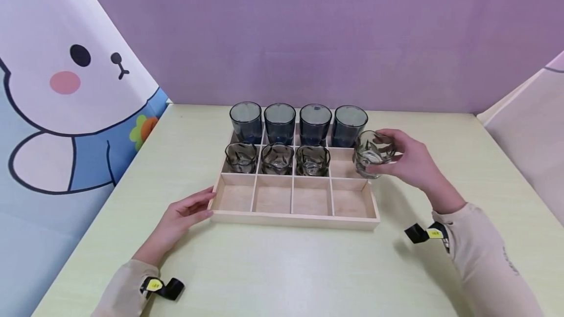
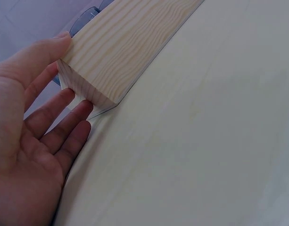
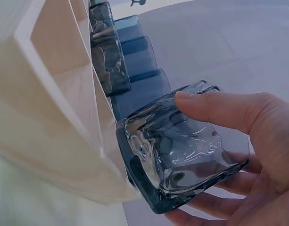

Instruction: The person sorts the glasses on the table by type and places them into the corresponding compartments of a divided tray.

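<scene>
A short, smoky glass tumbler [image 1: 372, 153] with wavy sides is in my right hand [image 1: 411, 163], thumb on one side and fingers on the other. It overlaps the right edge of the wooden divided tray [image 1: 293, 219], at the end of the middle row; the right wrist view shows the held tumbler [image 3: 182, 146] tilted beside the tray wall. My left hand [image 1: 182, 214] touches the tray's near left corner, and in the left wrist view its fingertips [image 2: 83, 108] rest against the end wall. Similar short tumblers [image 1: 277, 159] fill the other middle compartments.
Several taller blue-grey glasses [image 1: 280, 124] stand upright along the tray's back row. The front-row compartments [image 1: 273, 194] show bare wood. The tray sits on a pale table [image 1: 273, 268], with a purple backdrop [image 1: 308, 38] behind and a cartoon-printed cloth [image 1: 35, 101] at the left.
</scene>
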Motion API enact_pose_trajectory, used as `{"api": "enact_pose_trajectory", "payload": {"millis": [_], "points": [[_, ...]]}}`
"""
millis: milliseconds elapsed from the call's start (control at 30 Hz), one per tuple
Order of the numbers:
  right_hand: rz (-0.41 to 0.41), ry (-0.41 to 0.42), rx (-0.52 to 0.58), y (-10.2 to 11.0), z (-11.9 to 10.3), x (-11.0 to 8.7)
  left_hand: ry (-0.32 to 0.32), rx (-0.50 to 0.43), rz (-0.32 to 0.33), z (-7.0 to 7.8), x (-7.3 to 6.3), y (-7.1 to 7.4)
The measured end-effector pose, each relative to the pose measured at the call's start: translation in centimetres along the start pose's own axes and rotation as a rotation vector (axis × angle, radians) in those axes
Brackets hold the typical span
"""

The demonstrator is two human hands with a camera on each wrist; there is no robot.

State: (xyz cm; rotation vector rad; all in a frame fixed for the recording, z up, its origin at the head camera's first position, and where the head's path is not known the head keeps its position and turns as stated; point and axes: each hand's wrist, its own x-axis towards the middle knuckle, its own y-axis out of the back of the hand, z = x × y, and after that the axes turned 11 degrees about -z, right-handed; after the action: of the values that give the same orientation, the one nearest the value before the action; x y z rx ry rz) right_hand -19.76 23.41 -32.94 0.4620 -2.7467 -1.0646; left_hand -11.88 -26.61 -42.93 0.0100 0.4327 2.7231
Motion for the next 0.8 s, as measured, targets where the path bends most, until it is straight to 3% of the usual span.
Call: {"api": "enact_pose_trajectory", "payload": {"millis": [400,800], "points": [[-0.045,0.030,-0.029,-1.2,-1.0,0.8,-0.036,-0.005,0.007,-0.2,-0.1,-0.1],[-0.110,0.040,-0.029,-2.0,-1.3,1.8,-0.030,-0.006,0.003,-0.1,-0.1,-0.2]]}}
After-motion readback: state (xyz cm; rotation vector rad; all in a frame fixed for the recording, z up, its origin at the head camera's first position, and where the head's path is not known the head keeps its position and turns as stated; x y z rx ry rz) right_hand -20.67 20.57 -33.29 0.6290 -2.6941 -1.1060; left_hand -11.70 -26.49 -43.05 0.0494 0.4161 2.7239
